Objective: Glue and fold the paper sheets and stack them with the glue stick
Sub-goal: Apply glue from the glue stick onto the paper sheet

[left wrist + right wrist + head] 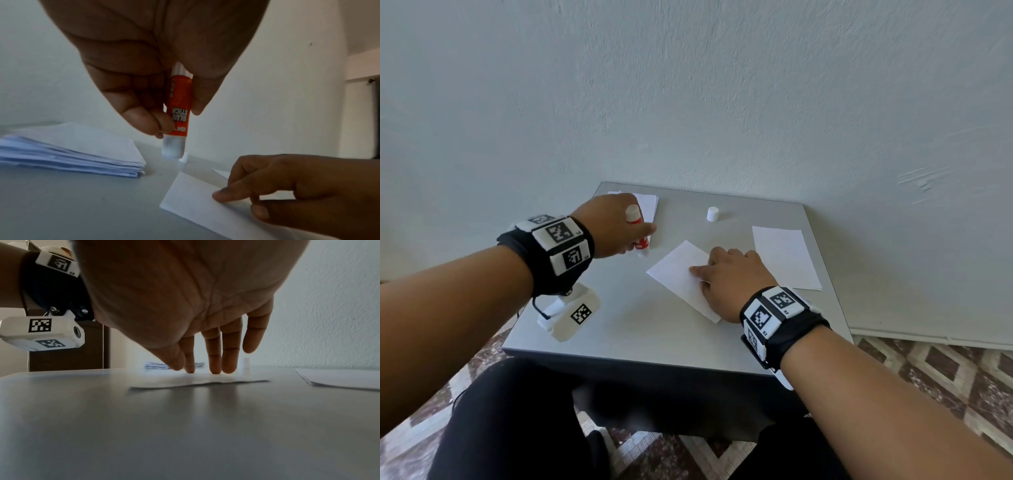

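Head view first: glue stick (639, 229) uncapped, tip down, gripped in left hand (610, 226) w/ fingers and thumb curled round the barrel, hovering just off far-left corner of the mid sheet (677, 274). Not touching paper yet, going by left wrist view: clear tip (173, 148) above bare table, sheet corner just beside. Right hand (732, 282) flat on that sheet, fingers (214, 356) straight and close together, tips pressing it down.

Progress, as a guess: well underway. Folded stack (82, 155) several layers thick at far-left corner, so a fair few done. Mid sheet looks single and unfolded, needs gluing, folding, stacking. More flat paper (786, 257) waiting at right, prob. more than one sheet, can't count. Cap (712, 214) standing alone at the back, still to go back on at the end.

Edges & room: table (619, 329) small, wall right behind. Stack close to far-left edge, fresh paper close to right edge, so little slack either side. Open strip along near side, plus gap between stack and cap. Mid sheet lying skewed, near corner under right wrist.
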